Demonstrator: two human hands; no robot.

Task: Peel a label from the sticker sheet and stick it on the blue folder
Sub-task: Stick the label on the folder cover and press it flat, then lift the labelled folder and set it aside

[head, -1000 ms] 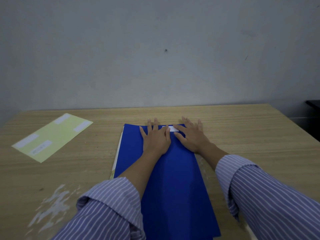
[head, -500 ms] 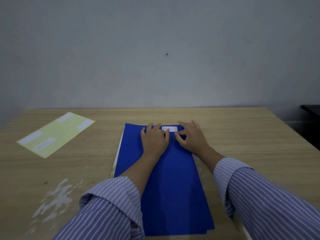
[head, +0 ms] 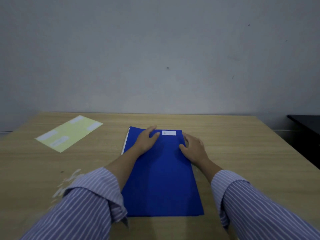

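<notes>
Bare table point(head: 233, 144) lies open right of the folder point(head: 161, 179) and between it and the sheet point(head: 69, 133) at far left. Over the folder, the left hand point(head: 147, 140) and right hand point(head: 194, 149) flank the label point(head: 169, 133) — its top is uncovered. Both sleeves bar the near edge — only the folder's middle shows between them.

We see that both hands have slid apart from the label point(head: 169, 133), which they flanked closely a second ago. The left hand point(head: 145, 141) now lies flat left of the label, and the right hand point(head: 194, 148) has drawn back to the folder's point(head: 161, 184) right edge, leaving the label fully uncovered.
</notes>
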